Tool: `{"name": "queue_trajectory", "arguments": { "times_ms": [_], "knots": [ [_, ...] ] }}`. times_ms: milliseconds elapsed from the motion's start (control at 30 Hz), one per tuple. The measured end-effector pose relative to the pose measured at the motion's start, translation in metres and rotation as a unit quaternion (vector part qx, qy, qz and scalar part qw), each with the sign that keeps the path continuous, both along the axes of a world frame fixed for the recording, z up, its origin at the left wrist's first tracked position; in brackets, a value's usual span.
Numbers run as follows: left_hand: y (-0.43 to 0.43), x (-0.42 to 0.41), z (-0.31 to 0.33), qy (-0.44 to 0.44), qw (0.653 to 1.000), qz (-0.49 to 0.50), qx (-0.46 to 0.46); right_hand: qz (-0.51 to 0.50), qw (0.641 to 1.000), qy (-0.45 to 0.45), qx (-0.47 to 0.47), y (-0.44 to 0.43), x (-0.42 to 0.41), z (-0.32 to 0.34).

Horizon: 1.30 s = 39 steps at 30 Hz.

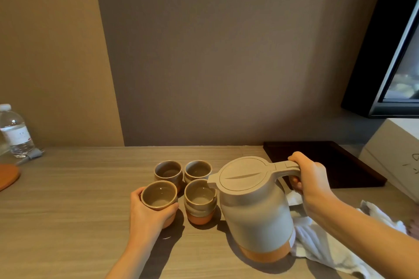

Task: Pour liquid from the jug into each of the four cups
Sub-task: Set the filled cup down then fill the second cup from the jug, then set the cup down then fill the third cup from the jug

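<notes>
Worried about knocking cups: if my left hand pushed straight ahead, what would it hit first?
Probably the far-left cup, directly behind the near-left cup that your left hand grips; depth between them is unclear.

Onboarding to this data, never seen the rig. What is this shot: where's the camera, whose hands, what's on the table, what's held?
One picture, from a wide-angle camera on a person's head, looking forward and down. No robot: two bare hands. Four cups stand in a square on the table. The left hand grips the near left cup; the right hand holds the jug by its handle, lid closed. Also there: a bottle, a dark tray, a white cloth.
</notes>
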<state>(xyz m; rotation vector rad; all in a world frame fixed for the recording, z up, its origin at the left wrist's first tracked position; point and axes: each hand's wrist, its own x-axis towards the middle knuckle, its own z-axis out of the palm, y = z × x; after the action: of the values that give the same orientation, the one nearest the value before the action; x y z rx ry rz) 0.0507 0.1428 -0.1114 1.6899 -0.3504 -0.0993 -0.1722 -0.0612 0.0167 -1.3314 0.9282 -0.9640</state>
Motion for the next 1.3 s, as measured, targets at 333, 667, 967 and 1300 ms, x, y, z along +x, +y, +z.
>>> {"name": "queue_trajectory", "arguments": {
  "times_ms": [333, 667, 967, 1300],
  "knots": [
    [-0.004, 0.005, -0.012, 0.008, 1.0, 0.008, 0.005, -0.014, 1.0, -0.002, 0.007, -0.008, 0.006, -0.011],
    [-0.005, 0.002, -0.013, 0.007, 1.0, 0.0, 0.008, -0.004, 0.998, 0.048, -0.039, -0.008, 0.008, -0.013],
    [-0.009, 0.003, -0.01, 0.001, 1.0, -0.016, 0.023, -0.013, 0.998, 0.046, -0.036, -0.012, 0.003, -0.018],
    [0.008, -0.001, 0.017, -0.013, 0.994, -0.031, 0.101, -0.01, 0.997, 0.051, -0.061, -0.013, 0.003, -0.019]
  ]
}}
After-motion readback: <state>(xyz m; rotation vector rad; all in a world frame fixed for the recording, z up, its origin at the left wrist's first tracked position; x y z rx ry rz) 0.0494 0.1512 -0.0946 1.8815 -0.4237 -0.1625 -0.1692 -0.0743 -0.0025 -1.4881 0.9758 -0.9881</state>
